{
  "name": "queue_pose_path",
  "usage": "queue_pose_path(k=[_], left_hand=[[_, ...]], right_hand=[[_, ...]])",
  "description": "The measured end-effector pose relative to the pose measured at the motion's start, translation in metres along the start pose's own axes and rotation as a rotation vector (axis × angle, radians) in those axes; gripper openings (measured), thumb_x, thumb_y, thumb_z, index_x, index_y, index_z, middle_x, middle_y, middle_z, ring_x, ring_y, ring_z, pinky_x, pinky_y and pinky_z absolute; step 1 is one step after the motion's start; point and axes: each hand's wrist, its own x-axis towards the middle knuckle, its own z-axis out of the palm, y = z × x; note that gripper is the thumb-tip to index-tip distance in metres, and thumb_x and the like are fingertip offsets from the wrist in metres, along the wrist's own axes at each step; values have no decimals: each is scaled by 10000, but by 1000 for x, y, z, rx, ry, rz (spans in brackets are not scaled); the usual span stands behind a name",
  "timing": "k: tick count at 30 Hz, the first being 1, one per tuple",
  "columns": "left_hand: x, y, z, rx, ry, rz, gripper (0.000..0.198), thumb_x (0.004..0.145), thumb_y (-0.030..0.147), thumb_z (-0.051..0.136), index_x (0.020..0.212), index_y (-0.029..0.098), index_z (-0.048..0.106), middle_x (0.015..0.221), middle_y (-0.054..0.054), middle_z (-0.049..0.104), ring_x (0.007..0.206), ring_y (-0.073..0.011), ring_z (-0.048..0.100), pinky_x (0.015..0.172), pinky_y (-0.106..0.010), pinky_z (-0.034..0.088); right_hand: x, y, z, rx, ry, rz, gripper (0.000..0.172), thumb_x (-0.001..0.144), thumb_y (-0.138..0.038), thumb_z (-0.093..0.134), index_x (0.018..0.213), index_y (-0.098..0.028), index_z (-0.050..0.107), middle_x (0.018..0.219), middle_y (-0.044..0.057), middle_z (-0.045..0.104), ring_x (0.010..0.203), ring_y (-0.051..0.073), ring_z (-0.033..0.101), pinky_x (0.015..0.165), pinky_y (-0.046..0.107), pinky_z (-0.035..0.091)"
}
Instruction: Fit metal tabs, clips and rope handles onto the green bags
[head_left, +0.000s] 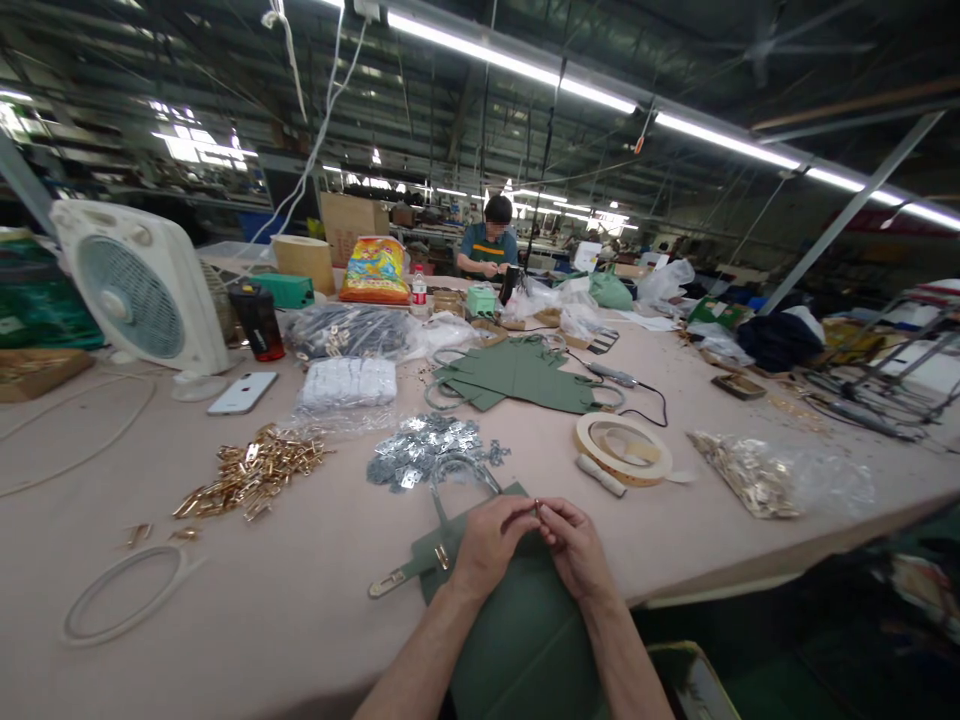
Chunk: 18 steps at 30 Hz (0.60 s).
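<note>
My left hand (pixel 487 545) and my right hand (pixel 576 548) meet over a green bag panel (pixel 525 640), fingertips pinched together. Between them shows a small gold-coloured metal fitting (pixel 537 508), partly covered by the fingers. The panel lies over the table's near edge, with a looped handle (pixel 439 505) at its far side. Left of my left hand, a gold fitting (pixel 442 556) is set on the panel, and a green strap (pixel 388 583) with a gold metal end sticks out. A heap of flat silver metal plates (pixel 420 455) lies beyond the handle.
Gold fittings (pixel 259 470) lie heaped at left, near a pale ring (pixel 124 595), a phone (pixel 242 393) and a fan (pixel 135 290). Tape rolls (pixel 656 465) and a bag of metal parts (pixel 750 480) lie right. Stacked green panels (pixel 517 370) lie ahead; a person (pixel 487 245) sits beyond.
</note>
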Motion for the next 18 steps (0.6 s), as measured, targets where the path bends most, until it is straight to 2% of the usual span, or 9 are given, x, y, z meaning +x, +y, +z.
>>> queue_pose_path(k=[2, 4, 6, 8, 9, 11, 13, 15, 18], left_hand=[[-1, 2, 1, -24, -17, -21, 186, 941, 307, 699, 1104, 246, 766, 1080, -54, 795, 974, -220, 746, 928, -347, 604], [-1, 3, 1, -96, -15, -76, 284, 949, 326, 683, 1218, 241, 717, 1158, -70, 778, 957, -212, 754, 900, -343, 619], [4, 5, -3, -134, 43, -120, 360, 977, 337, 637, 1321, 233, 650, 1238, -89, 749, 975, -209, 755, 886, -343, 627], [13, 5, -11, -30, 103, -95, 325, 1001, 298, 579, 1310, 225, 649, 1264, -96, 734, 1054, -219, 733, 946, -368, 608], [20, 5, -16, 90, 91, -58, 299, 1000, 255, 559, 1276, 218, 668, 1270, -99, 728, 1118, -230, 707, 1005, -393, 579], [33, 2, -28, 360, -32, 18, 295, 950, 168, 584, 1218, 201, 702, 1287, -110, 715, 1235, -263, 637, 1117, -444, 492], [45, -3, -36, 537, -213, 63, 289, 856, 141, 686, 1134, 198, 744, 1225, -115, 736, 1239, -297, 617, 1133, -456, 460], [53, -9, -39, 595, -338, 75, 194, 791, 155, 758, 972, 218, 784, 1069, -99, 768, 1143, -305, 651, 1072, -430, 489], [60, -17, -35, 624, -432, 80, 66, 809, 164, 755, 800, 226, 776, 942, -91, 764, 1043, -288, 676, 1007, -399, 499]], right_hand=[[1, 1, 0, -11, 18, -25, 357, 680, -414, 953, 921, -185, 821, 778, 22, 705, 605, 114, 544, 528, 225, 427], [3, 3, 0, -13, 56, -59, 362, 676, -428, 950, 926, -200, 820, 808, 22, 716, 619, 121, 556, 544, 235, 447], [5, 5, -1, -5, 113, -87, 355, 680, -431, 946, 928, -213, 815, 812, 16, 713, 640, 128, 571, 560, 239, 466], [8, 8, -3, 9, 177, -116, 353, 687, -429, 943, 938, -219, 807, 815, 12, 703, 662, 132, 578, 568, 237, 474], [9, 9, -3, 16, 208, -136, 354, 691, -427, 941, 944, -221, 802, 822, 10, 697, 670, 132, 576, 567, 234, 474], [11, 11, -5, 20, 257, -178, 360, 695, -427, 938, 951, -223, 789, 840, 9, 688, 675, 129, 568, 563, 230, 468], [12, 13, -5, 1, 285, -208, 375, 694, -442, 932, 951, -219, 776, 829, 6, 676, 666, 130, 559, 559, 236, 462], [13, 15, -5, -55, 279, -218, 403, 703, -473, 919, 966, -209, 767, 789, 4, 663, 655, 138, 554, 559, 248, 454], [12, 17, -6, -161, 254, -231, 440, 732, -521, 886, 1002, -197, 760, 737, -1, 651, 643, 146, 545, 563, 258, 433]])
